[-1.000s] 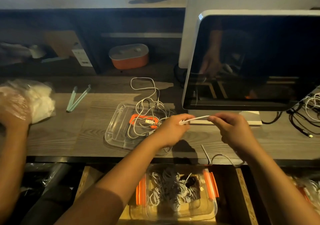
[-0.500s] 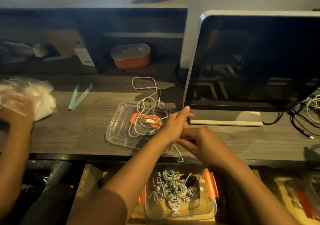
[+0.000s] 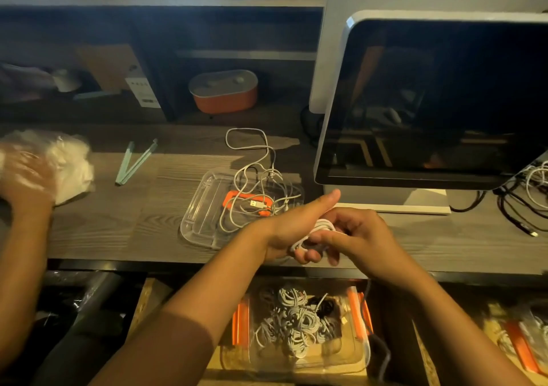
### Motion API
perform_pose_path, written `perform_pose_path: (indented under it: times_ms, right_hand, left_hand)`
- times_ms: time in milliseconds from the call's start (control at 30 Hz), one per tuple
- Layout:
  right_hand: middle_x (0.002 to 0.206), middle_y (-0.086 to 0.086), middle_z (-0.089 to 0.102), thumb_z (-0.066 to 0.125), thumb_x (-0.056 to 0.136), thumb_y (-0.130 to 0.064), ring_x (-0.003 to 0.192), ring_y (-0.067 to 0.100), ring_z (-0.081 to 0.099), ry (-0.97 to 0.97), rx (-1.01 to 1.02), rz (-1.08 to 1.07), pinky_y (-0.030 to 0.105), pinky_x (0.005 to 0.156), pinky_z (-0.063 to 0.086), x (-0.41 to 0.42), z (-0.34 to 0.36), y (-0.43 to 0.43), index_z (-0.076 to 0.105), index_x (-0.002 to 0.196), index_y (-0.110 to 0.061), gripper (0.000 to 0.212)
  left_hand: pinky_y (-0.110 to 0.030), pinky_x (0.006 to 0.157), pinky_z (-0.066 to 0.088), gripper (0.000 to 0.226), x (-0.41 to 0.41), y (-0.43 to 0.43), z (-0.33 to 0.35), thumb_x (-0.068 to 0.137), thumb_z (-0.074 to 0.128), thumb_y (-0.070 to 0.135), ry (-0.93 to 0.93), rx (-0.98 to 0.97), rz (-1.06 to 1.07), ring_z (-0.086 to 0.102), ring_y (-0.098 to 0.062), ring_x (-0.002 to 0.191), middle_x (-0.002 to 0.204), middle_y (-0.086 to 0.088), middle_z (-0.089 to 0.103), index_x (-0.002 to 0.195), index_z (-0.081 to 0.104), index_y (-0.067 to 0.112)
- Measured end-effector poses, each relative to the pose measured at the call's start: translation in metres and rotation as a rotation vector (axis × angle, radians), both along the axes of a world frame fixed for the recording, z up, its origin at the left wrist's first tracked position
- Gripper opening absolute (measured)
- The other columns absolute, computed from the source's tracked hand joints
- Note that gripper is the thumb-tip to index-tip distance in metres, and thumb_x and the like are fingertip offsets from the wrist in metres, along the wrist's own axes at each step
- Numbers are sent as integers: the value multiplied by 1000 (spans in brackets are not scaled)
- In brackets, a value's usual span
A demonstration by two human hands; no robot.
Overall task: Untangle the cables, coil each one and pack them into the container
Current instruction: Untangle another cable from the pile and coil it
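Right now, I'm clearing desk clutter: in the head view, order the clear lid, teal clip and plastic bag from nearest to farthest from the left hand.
1. clear lid, just left of the left hand, which grips the white cable.
2. teal clip, farther left and back.
3. plastic bag, at the desk's far left.
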State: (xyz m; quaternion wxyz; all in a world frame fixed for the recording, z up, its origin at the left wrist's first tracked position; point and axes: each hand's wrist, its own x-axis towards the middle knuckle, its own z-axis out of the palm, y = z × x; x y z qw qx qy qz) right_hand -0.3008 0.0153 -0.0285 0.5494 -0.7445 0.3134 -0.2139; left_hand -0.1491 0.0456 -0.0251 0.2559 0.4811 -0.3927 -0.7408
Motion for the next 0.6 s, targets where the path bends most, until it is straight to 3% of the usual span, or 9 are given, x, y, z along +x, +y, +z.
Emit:
perform_pose_path:
  times_ms: [67, 167, 233, 333, 467, 533, 600]
  right_hand:
    - [72, 6, 70, 65, 76, -31, 61, 12, 64, -19, -23, -66, 22, 54, 50, 0, -5, 1, 70, 88, -8, 27]
    - [64, -2, 67, 64, 83, -18, 50, -1, 56, -112, 51, -267, 9, 46, 40, -1, -4, -1, 69, 85, -11, 9]
    - [60, -4, 64, 60, 87, -15, 45, 0, 52, -138, 136, -338, 8, 43, 36, -2, -4, -2, 68, 82, -9, 10]
    - [54, -3, 53, 59, 88, -20, 42, 3, 39, -122, 263, -339, 15, 39, 31, 0, -11, 7, 64, 78, -5, 19]
    - [48, -11, 53, 51, 95, -18, 42, -1, 46, -10, 264, -207, 10, 42, 34, -4, -11, 10, 63, 84, -9, 18]
    - [52, -14, 55, 49, 96, -20, 45, -1, 47, 188, 132, -46, 11, 43, 36, -10, -4, 2, 63, 90, -20, 15]
    - [68, -14, 63, 51, 94, -25, 60, -3, 56, 394, -94, 34, 15, 56, 46, -18, 2, -11, 61, 90, -33, 13]
  left_hand:
    - [-19, 45, 38, 54, -7, -2, -4, 93, 28, 60, -40, -37, 185, 53, -13, 52, 70, -6, 57, 98, 54, 13]
    - [-22, 48, 49, 36, -23, 2, -14, 97, 33, 46, -65, -206, 541, 63, -14, 65, 83, -5, 60, 92, 51, 15]
    - [-18, 48, 47, 28, -34, 9, -20, 99, 31, 39, -268, -366, 634, 61, -8, 58, 79, 0, 58, 86, 50, 25]
    - [-8, 49, 37, 39, -42, 13, -25, 100, 27, 37, -564, -419, 765, 51, -3, 57, 65, 5, 53, 71, 49, 26]
    - [-11, 45, 32, 48, -37, 5, -34, 100, 27, 38, -713, -396, 756, 47, -4, 53, 57, 5, 50, 60, 48, 21]
    - [-18, 45, 31, 51, -32, 1, -41, 100, 29, 39, -791, -384, 708, 48, -7, 52, 55, 3, 50, 58, 50, 18]
    - [-26, 49, 31, 54, -30, 1, -45, 100, 30, 40, -805, -383, 606, 47, -11, 51, 54, 0, 50, 57, 52, 15]
